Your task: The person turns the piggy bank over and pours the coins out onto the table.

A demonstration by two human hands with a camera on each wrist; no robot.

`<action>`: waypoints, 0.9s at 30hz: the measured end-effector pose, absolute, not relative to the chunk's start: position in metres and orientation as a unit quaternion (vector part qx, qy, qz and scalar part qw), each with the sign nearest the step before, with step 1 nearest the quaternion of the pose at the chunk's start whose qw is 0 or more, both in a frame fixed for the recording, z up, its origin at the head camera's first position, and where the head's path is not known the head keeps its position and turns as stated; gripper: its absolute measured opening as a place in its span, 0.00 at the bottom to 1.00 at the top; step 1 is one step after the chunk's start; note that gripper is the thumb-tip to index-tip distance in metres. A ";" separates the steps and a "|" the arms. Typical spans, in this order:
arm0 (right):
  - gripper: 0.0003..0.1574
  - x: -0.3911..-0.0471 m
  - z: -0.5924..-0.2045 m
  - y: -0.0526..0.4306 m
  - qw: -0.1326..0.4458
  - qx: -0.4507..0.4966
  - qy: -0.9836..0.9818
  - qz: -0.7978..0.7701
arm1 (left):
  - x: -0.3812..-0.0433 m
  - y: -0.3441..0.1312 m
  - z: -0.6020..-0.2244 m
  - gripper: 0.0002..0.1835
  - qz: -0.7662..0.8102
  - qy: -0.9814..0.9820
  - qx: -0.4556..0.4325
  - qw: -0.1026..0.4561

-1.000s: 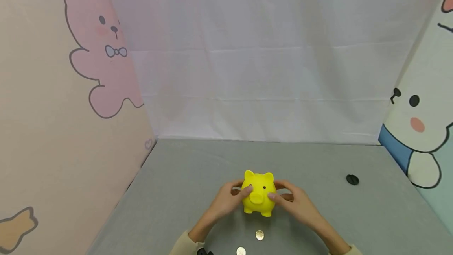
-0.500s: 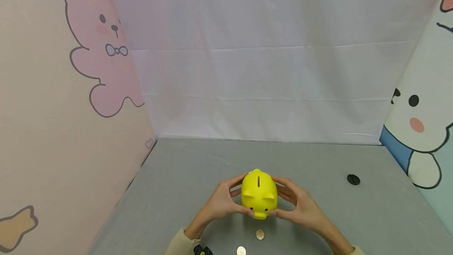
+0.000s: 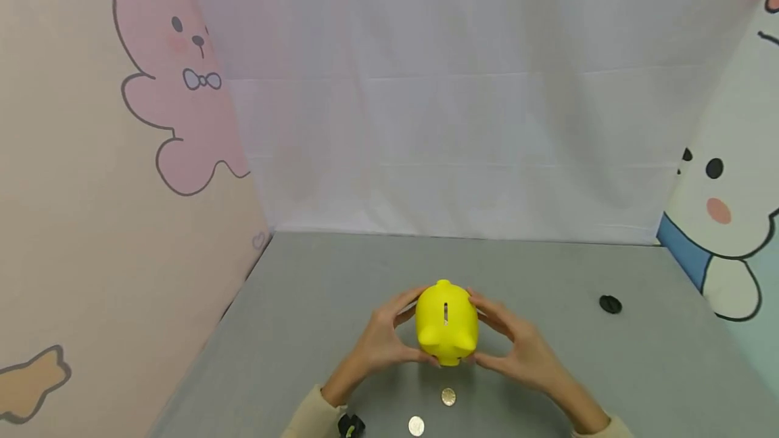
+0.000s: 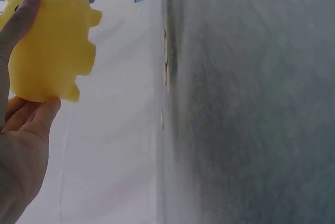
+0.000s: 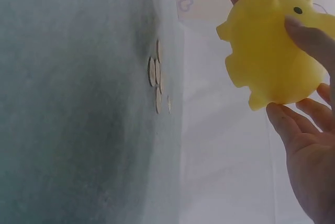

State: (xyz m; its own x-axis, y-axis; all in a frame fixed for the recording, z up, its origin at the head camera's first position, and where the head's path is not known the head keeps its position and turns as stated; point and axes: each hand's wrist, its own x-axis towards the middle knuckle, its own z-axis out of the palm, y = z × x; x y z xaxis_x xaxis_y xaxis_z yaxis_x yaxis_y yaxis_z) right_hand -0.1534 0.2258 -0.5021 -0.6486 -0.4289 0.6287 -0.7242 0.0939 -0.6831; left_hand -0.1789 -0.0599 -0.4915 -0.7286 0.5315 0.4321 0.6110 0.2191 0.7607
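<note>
A yellow piggy bank is held above the grey table, its coin slot facing up and its snout toward me. My left hand grips it on the left side, thumb at the face and fingers round the back. On the other side my right hand holds it the same way. The left wrist view shows the piggy bank raised off the surface, its feet clear. Below it, several coins lie on the table in the right wrist view. Two coins show in the head view, a gold one and a paler one.
A small round black disc lies to the right on the grey table. White cloth hangs behind, with cartoon-printed walls at left and right. A black device sits at the left wrist.
The piggy bank has tipped forward in both hands: its face showed one second ago, and now its slotted back faces up. It has also risen slightly in view. The coins have stayed put.
</note>
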 end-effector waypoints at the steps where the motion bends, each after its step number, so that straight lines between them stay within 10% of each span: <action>1: 0.59 -0.154 -0.502 0.226 0.131 0.389 -0.735 0.540 | -0.180 -0.060 -0.492 0.60 -0.504 -0.781 -0.367 0.042; 9: 0.56 -0.150 -0.506 0.225 0.111 0.337 -0.771 0.529 | -0.179 -0.061 -0.490 0.58 -0.491 -0.800 -0.344 0.011; 19: 0.28 -0.147 -0.493 0.216 0.013 0.200 -0.816 0.542 | -0.181 -0.054 -0.483 0.29 -0.509 -0.835 -0.196 -0.071; 27: 0.24 -0.149 -0.489 0.216 -0.060 0.203 -0.791 0.575 | -0.183 -0.050 -0.481 0.32 -0.540 -0.820 -0.146 -0.122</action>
